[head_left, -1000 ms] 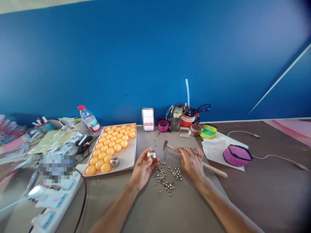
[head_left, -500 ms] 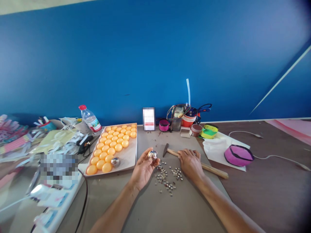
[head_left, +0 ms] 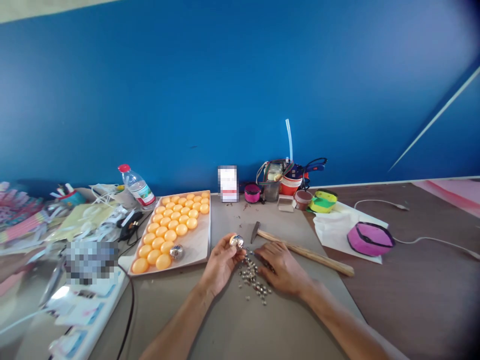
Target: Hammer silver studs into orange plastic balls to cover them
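My left hand (head_left: 220,262) is closed around a ball (head_left: 236,242) that is partly covered in shiny silver studs, with orange still showing at its left side. My right hand (head_left: 279,267) lies over a pile of small silver studs (head_left: 252,280) on the table, fingers bent and pointing left toward the ball; whether it pinches a stud is hidden. A wooden-handled hammer (head_left: 303,250) lies free on the table just behind my right hand.
A tray (head_left: 195,245) holds several orange balls (head_left: 168,232) and one silver studded ball (head_left: 176,251). A water bottle (head_left: 137,186), cluttered papers and cables lie left. Cups and small pots (head_left: 288,187) stand at the back; a purple pouch (head_left: 370,239) rests on white paper right.
My right hand left the hammer handle and moved left and nearer, onto the stud pile. The left hand kept the ball in about the same place.
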Tool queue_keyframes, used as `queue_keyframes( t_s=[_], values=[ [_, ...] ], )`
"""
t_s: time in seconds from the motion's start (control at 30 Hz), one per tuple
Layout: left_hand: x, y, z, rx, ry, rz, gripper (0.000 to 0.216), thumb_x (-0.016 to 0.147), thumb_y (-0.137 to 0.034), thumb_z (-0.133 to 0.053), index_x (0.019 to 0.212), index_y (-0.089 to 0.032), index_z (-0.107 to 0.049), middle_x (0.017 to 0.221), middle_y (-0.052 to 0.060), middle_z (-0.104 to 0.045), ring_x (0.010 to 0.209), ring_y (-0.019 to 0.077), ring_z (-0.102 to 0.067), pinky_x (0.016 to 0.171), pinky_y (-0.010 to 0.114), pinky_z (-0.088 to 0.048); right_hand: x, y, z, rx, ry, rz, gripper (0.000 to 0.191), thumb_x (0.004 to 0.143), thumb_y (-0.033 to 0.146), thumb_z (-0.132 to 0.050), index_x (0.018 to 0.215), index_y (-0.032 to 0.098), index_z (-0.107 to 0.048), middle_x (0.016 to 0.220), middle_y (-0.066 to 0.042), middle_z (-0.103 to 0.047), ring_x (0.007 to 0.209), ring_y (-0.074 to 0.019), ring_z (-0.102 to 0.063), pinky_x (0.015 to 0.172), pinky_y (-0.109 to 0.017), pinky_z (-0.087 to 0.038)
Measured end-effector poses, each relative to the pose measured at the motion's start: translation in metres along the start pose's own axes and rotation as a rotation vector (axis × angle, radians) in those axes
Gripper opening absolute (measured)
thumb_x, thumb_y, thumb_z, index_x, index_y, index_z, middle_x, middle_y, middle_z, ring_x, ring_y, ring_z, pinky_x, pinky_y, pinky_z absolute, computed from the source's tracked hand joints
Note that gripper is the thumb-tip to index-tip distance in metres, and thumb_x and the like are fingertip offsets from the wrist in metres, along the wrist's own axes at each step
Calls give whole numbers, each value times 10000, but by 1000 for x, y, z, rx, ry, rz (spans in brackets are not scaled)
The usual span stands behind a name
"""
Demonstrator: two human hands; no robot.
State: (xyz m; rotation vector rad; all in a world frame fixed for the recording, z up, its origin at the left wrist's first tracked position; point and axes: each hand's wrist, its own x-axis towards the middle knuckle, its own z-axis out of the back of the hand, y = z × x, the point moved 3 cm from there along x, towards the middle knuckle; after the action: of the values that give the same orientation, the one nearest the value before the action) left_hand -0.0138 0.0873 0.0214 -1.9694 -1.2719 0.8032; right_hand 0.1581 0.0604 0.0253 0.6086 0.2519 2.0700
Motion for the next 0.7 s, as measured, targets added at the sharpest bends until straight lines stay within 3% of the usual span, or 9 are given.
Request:
queue_keyframes(
  t_s=[0.1,0.2,0.3,0.43,0.57,0.7],
  values=[
    [1,0,-1,47,-1,-17,247,708,-195,-659,949,-171,-609,862,14,-583,708,95,-565,680,225,-443,1,5,-4,-20,77,-21,299,777,324,-564,1049,197,-569,925,-57,-566,900,-191,-479,819,-333,-331],
    [1,0,0,65,-11,-33,261,694,-192,-676,943,-176,-599,878,12,-576,727,97,-564,701,231,-443,2,6,-6,-44,109,-50,203,807,295,-534,978,206,-599,887,-49,-556,879,-178,-476,803,-317,-329],
    [0,0,0,59,-10,-22,317,682,-202,-688,978,-194,-573,910,21,-587,806,140,-588,779,286,-447,3,6,-9,-30,108,-64,142,842,237,-476,847,194,-611,816,-37,-549,817,-155,-481,754,-289,-328],
    [-1,0,-3,46,13,6,368,673,-200,-693,1009,-217,-544,1008,35,-585,869,169,-596,860,352,-424,4,7,-10,-14,75,-67,196,838,167,-437,704,168,-582,741,-33,-544,755,-143,-483,717,-277,-324],
    [-2,1,-3,124,-39,-19,382,662,-186,-694,1011,-219,-543,960,15,-570,808,127,-570,832,318,-436,2,11,-6,30,48,-43,108,799,202,-493,833,181,-593,796,-38,-559,795,-162,-495,739,-295,-333],
    [-3,-1,-4,265,-94,-94,400,643,-191,-695,1017,-214,-555,919,10,-551,813,127,-523,809,291,-439,1,16,-6,35,68,-23,176,788,246,-528,948,208,-589,833,-41,-568,825,-170,-501,761,-304,-332]
  ],
)
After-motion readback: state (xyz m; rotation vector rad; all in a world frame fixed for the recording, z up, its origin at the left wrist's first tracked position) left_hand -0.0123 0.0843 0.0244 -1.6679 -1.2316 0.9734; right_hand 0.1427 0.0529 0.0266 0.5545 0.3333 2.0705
